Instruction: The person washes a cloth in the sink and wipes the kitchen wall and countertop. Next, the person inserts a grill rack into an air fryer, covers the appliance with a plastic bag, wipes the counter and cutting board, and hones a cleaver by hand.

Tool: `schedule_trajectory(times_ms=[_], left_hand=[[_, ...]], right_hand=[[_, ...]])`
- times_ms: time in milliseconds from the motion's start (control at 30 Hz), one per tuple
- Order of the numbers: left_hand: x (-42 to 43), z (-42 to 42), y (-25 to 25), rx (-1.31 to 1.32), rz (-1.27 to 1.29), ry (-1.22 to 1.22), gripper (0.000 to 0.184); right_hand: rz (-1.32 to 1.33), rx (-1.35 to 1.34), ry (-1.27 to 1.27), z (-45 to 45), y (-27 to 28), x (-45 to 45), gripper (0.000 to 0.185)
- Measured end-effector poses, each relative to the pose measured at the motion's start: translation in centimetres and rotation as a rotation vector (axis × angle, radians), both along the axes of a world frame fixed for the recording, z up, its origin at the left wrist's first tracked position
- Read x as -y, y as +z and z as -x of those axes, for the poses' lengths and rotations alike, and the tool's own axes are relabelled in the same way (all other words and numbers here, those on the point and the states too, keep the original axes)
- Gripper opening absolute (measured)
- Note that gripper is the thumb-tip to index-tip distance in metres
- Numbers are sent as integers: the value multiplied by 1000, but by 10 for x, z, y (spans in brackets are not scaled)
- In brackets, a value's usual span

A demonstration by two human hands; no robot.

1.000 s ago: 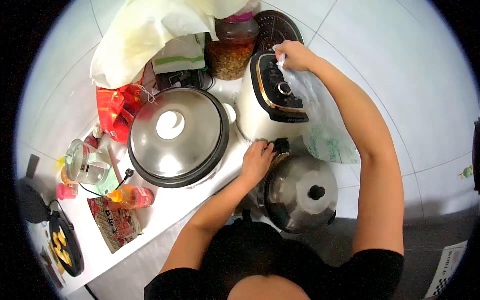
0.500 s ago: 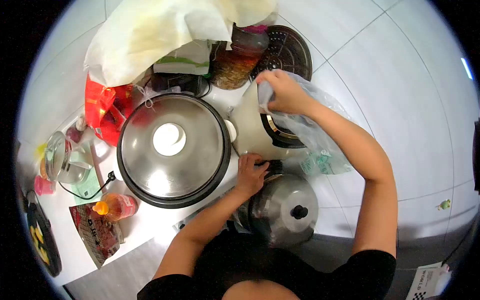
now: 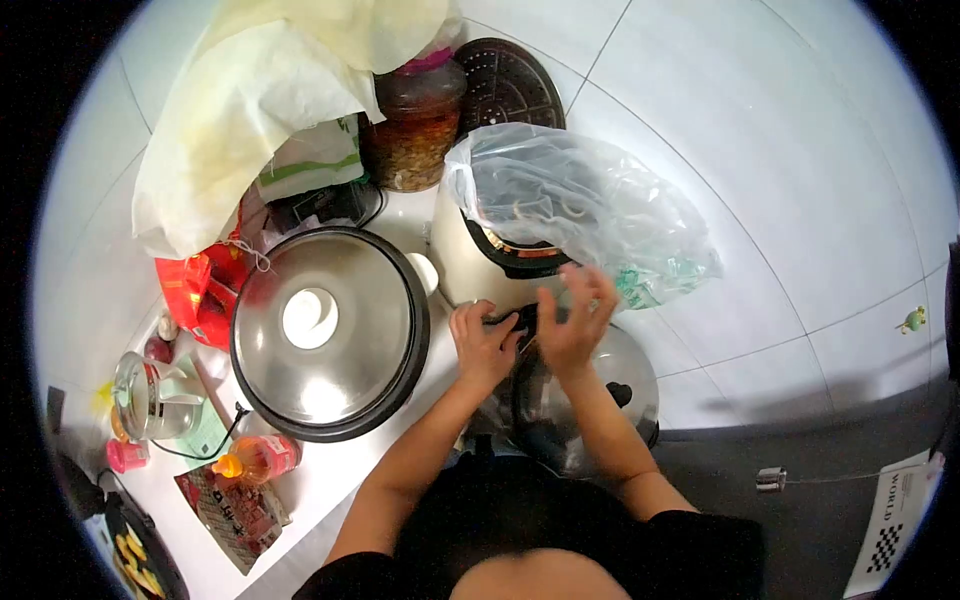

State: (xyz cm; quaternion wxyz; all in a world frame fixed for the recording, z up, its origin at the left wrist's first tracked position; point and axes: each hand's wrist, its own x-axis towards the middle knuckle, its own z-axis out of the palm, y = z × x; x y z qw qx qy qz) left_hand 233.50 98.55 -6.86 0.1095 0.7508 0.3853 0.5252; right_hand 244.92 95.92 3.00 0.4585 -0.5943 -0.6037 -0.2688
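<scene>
A cream rice cooker [image 3: 458,258] with a dark, gold-trimmed top stands on the white counter. A clear plastic bag [image 3: 600,210] with green print is draped over much of the cooker's top. Low against its near side, my left hand [image 3: 484,348] has its fingers bent around something dark that I cannot make out. My right hand [image 3: 578,325] is raised just beside it, slightly blurred, fingers apart and holding nothing. Beneath my right hand and forearm is a pot with a steel lid [image 3: 560,400] and black knob [image 3: 619,394], partly hidden.
Left of the cooker is a large round pan with a domed lid [image 3: 330,375]. Behind stand a jar [image 3: 412,140] with a pink lid, a dark perforated disc [image 3: 510,85] and a pale cloth [image 3: 250,130]. An orange-capped bottle [image 3: 268,458], red packet [image 3: 235,520] and glass jug [image 3: 150,395] sit left.
My right hand has let go of the plastic bag at the cooker's far side and come back toward me. The bag now lies over the cooker's top. My left hand stays beside the cooker.
</scene>
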Motion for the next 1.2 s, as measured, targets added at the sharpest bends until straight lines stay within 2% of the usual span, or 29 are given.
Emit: schedule_trajectory(times_ms=[67,267,367,467,533,567,633,700,800,833,933,1033,1133,1167,1200], left_hand=[[2,0,-1,-17,-17,-1,28],[2,3,1,-15,2,-18,30],[2,5,8,-31,-24,-6,31],[2,3,7,-1,-3,-14,31],[-2,1,4,12,2,-16,30],[-3,1,2,9,-1,-14,30],[-2,2,-2,-4,23,-24,29],[-2,1,-2,-17,70,-38,29],[-1,7,4,-87,27,-24,28],[0,7,3,-58,87,-43,28],[-3,7,-1,47,145,-45,30],[-4,7,-10,69,168,-88,31],[-5,13,-16,80,158,-110,32],[-3,15,-18,87,148,-114,33],[-5,15,-21,98,141,-115,33]], right_hand=[[-20,-335,0,-17,-8,-14,33],[4,-156,123,-61,-8,-34,22],[148,-708,271,-99,2,-25,18],[344,-1001,362,-111,7,-17,21],[549,-686,364,-78,11,-2,32],[419,-296,269,-60,-3,-2,34],[322,73,184,-28,-15,-6,36],[404,48,216,-6,-7,-11,36],[216,194,153,30,38,-34,31],[335,214,80,44,51,-40,27],[640,-47,215,83,35,-60,16],[719,188,333,84,-50,-66,31],[551,424,365,71,-43,-46,39],[616,502,381,65,-40,-41,48],[671,555,442,62,-32,-25,44]])
